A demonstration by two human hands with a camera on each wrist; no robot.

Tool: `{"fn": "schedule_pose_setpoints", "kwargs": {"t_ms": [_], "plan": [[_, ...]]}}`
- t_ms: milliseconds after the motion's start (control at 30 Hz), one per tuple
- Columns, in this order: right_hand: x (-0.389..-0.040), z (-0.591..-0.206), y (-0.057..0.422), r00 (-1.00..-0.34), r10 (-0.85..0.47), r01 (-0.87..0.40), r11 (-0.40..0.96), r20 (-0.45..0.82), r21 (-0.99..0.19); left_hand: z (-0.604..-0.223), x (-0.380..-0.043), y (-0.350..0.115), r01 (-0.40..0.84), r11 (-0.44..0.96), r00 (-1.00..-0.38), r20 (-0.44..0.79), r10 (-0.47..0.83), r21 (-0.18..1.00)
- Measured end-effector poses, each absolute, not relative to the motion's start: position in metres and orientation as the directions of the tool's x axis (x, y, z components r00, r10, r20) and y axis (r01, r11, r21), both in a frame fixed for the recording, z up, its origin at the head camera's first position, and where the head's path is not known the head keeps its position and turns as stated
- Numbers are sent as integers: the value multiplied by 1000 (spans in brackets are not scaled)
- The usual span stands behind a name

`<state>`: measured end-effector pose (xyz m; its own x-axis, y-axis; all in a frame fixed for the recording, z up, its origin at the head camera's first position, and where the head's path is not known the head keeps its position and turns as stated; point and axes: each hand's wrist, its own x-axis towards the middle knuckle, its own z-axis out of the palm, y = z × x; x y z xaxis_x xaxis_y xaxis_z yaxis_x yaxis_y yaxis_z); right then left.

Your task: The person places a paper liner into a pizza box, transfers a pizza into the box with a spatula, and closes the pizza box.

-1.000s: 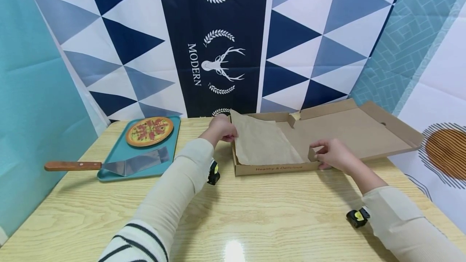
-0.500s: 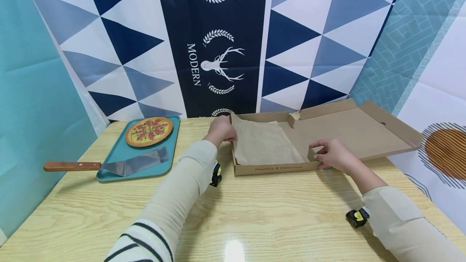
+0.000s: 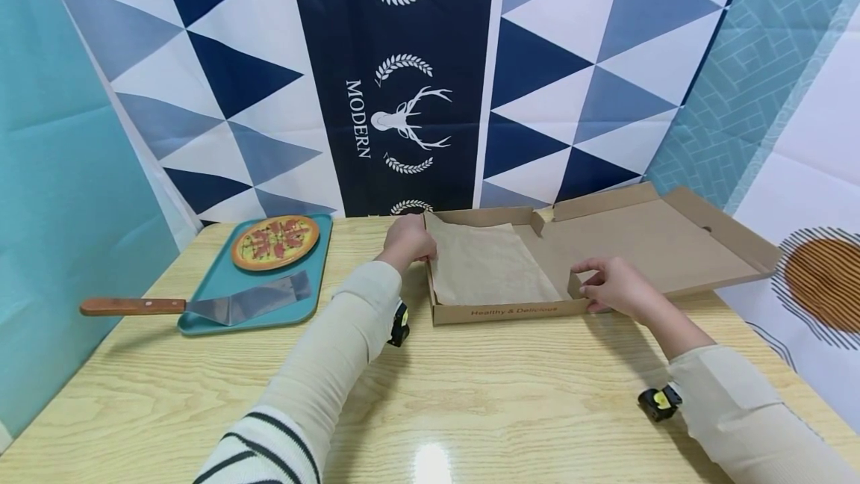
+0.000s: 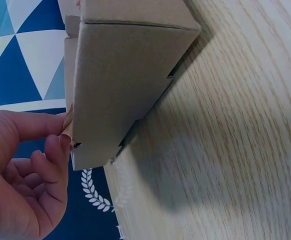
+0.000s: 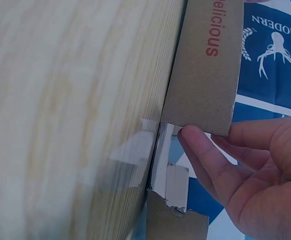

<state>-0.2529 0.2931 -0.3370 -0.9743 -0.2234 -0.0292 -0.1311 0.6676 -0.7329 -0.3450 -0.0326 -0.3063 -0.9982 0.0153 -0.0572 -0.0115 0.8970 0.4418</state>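
Observation:
An open cardboard pizza box (image 3: 513, 311) lies on the table, its base lined with a sheet of brown paper (image 3: 493, 264). At the box's left wall, my left hand (image 3: 408, 239) pinches the paper's edge between thumb and finger; the left wrist view shows a bit of paper (image 4: 68, 125) at the fingertips. My right hand (image 3: 618, 286) holds the front right corner of the base, by a small flap (image 3: 575, 286). Close up in the right wrist view, the thumb and fingers grip the end of the front wall (image 5: 203, 70).
The box lid (image 3: 658, 241) spreads open to the right. A teal tray (image 3: 222, 275) at the left bears a pizza (image 3: 275, 243) and a metal spatula (image 3: 248, 305), whose wooden handle (image 3: 134, 307) juts past the tray. A patterned cloth stands behind the table.
My left hand has moved slightly, and the paper's raised left corner now lies lower and flatter against the box's left wall. The right hand stays put.

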Motion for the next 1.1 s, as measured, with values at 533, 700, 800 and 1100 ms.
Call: {"fn": "schedule_pose_setpoints", "kwargs": {"t_ms": [533, 700, 800, 1100], "plan": [[-254, -337, 293, -974, -225, -132, 671, -31, -730, -300, -341, -33, -40, 885, -998, -66, -10, 464], [-254, -337, 293, -975, -221, -129, 670, -31, -731, -297, -339, -27, -7, 917, -1000, -29, 5, 400], [-253, -337, 292, -975, -220, -128, 671, -32, -730, -296, -338, -21, 70, 948, -997, -3, 74, 311], [-253, -337, 293, -974, -222, -127, 673, -36, -728, -299, -326, 1, 610, 777, -766, -136, 629, 155]]}}
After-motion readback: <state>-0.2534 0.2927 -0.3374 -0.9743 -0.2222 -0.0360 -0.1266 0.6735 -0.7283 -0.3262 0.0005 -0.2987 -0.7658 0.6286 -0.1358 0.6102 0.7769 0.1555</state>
